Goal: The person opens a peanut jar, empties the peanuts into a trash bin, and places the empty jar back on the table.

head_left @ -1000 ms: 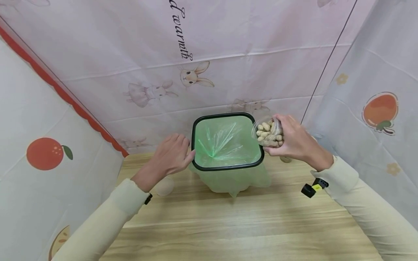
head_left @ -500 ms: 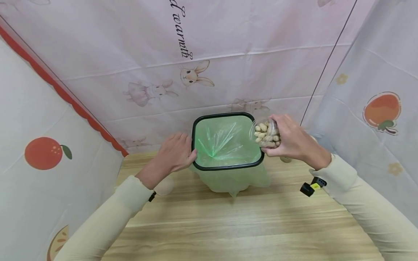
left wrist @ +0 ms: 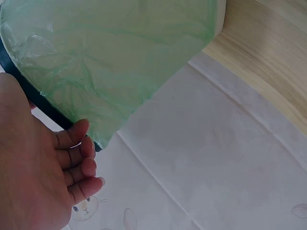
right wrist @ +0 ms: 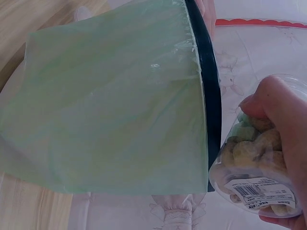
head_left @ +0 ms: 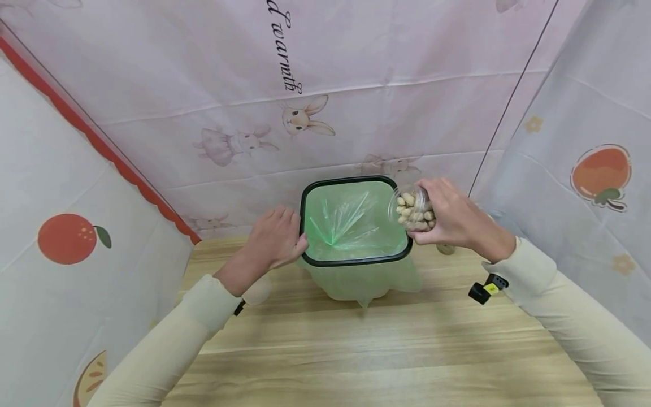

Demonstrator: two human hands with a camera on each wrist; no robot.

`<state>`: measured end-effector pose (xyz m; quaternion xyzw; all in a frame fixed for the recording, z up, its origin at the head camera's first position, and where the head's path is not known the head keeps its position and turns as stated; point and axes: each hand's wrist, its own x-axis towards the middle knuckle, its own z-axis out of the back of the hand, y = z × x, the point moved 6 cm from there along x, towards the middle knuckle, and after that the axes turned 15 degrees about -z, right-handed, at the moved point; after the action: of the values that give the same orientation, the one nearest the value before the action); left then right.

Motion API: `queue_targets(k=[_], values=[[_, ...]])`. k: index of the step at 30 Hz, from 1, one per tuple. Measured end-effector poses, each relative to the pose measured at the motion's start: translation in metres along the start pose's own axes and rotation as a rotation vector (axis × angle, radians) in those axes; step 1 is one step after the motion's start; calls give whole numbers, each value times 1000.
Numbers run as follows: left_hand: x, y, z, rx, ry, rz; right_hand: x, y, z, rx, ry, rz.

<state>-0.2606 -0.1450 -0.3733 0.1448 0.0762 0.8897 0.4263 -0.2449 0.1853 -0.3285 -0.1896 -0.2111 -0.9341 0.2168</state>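
Note:
A trash bin with a black rim (head_left: 351,262) stands on the table, lined with a pale green plastic bag (head_left: 371,223) whose edge hangs outside. My left hand (head_left: 274,237) holds the rim's left side; the left wrist view shows curled fingertips (left wrist: 79,132) beside the dark rim. At the right side, my right hand (head_left: 450,217) grips a clear plastic jar with a barcode label (right wrist: 261,192). Unshelled peanuts (head_left: 407,212) fill much of it. The jar lies tilted, its mouth facing the bin, close to the rim. No peanuts show inside the bag.
A round whitish translucent disc (head_left: 257,291) lies on the wooden table (head_left: 356,350), left of the bin. Behind my right wrist, a small round brownish object (head_left: 446,249) is partly hidden. Printed cloth (head_left: 356,130) hangs behind the bin and at both sides.
The jar has shifted slightly left over the rim with my right hand. My left hand has moved a little right against the rim. Peanuts stay in the jar.

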Motion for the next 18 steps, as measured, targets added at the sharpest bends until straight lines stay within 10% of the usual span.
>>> queue_targets(k=[18], values=[[-2,1,1,-4,-7,2,7,0,1,-100,41,35]])
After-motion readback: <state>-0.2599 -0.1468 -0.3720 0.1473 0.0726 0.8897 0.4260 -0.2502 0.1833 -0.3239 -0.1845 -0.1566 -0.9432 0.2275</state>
